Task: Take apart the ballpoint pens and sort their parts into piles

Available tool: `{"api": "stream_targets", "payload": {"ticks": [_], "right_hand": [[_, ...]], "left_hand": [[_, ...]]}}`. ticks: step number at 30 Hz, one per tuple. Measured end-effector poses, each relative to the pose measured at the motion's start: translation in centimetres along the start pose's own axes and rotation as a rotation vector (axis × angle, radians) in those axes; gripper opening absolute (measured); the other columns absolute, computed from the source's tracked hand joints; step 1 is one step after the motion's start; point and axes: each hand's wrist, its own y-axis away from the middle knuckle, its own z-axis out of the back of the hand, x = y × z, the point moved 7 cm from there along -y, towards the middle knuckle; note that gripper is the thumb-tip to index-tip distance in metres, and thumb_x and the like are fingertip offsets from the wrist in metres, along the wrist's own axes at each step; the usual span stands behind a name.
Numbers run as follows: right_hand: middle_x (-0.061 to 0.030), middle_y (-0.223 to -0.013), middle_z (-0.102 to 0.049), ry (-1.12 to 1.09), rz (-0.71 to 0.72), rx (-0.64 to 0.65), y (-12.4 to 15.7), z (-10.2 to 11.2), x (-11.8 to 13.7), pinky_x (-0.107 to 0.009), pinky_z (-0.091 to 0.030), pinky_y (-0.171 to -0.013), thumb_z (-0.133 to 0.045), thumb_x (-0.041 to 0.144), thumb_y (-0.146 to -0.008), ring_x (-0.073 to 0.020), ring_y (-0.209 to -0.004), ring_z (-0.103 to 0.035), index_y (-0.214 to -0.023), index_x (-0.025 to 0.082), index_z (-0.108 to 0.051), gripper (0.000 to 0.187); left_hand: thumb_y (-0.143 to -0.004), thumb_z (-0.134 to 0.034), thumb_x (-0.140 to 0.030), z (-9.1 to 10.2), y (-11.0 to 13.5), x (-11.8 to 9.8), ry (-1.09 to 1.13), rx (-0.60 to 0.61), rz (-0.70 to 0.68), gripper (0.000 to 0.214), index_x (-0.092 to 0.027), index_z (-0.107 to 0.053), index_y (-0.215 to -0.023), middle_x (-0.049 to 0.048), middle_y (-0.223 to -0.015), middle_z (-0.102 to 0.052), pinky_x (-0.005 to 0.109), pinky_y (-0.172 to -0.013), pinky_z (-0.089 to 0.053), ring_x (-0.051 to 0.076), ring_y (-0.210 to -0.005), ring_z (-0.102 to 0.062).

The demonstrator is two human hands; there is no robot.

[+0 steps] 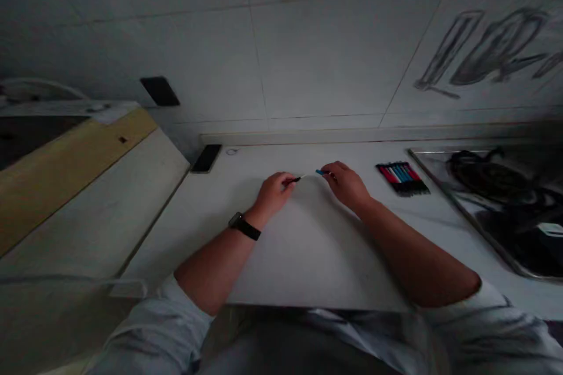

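Toward the back edge of the worktop (303, 252), the left hand (271, 192) pinches a dark stick (297, 179), the right hand (345, 183) a blue piece (319, 171); both seem light, stiff, best gripped by their outer ends. Rightward lies a multicoloured set (402, 177).

Dim light greys the pale tiled wall (321, 64) before me; below runs a white countertop (303, 258), with a metal-rimmed hob (488, 181) at right and a yellow-banded unit (105, 187) at left
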Motion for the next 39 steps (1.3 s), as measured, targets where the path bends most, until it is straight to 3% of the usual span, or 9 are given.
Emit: {"api": "stream_targets", "payload": {"ticks": [9, 19, 27, 39], "right_hand": [[-0.0119, -0.103, -0.074, 0.092, 0.069, 0.011, 0.0, 0.5, 1.1, -0.037, -0.047, -0.088, -0.053, 0.028, -0.103, -0.026, -0.096, -0.065, -0.108, 0.02, -0.073, 0.022], [-0.0094, -0.102, -0.073, 0.133, 0.205, 0.106, 0.6, -1.0, 3.3, -0.036, -0.041, -0.086, -0.058, 0.026, -0.101, -0.0236, -0.093, -0.063, -0.108, 0.021, -0.073, 0.018], [-0.0087, -0.1, -0.073, 0.106, 0.247, 0.085, 0.7, -0.8, 3.8, -0.036, -0.04, -0.084, -0.059, 0.022, -0.1, -0.0233, -0.091, -0.063, -0.106, 0.02, -0.073, 0.015], [-0.0102, -0.098, -0.072, 0.055, 0.306, 0.066, 0.9, -0.8, 4.5, -0.035, -0.042, -0.083, -0.058, 0.019, -0.099, -0.0235, -0.091, -0.064, -0.103, 0.018, -0.073, 0.016]], "left_hand": [[-0.091, -0.069, -0.014, 0.1, 0.1, -0.1, -0.048, -0.006, -0.06, 0.013, -0.021, -0.072, -0.102, 0.0036, -0.1, -0.072, 0.034, -0.09, -0.055, 0.018, -0.096, -0.067], [-0.095, -0.069, -0.021, -0.4, 0.1, -0.9, -0.024, 0.062, -0.139, 0.012, -0.022, -0.076, -0.105, 0.0039, -0.1, -0.073, 0.035, -0.09, -0.054, 0.019, -0.096, -0.067], [-0.099, -0.064, -0.024, -0.5, 0.1, -1.1, -0.019, 0.112, -0.127, 0.015, -0.022, -0.078, -0.106, 0.0044, -0.1, -0.074, 0.035, -0.09, -0.054, 0.019, -0.097, -0.068], [-0.101, -0.058, -0.026, -0.9, 0.1, -1.2, -0.021, 0.154, -0.076, 0.022, -0.019, -0.075, -0.09, 0.0048, -0.089, -0.071, 0.032, -0.081, -0.051, 0.019, -0.086, -0.065]]}}
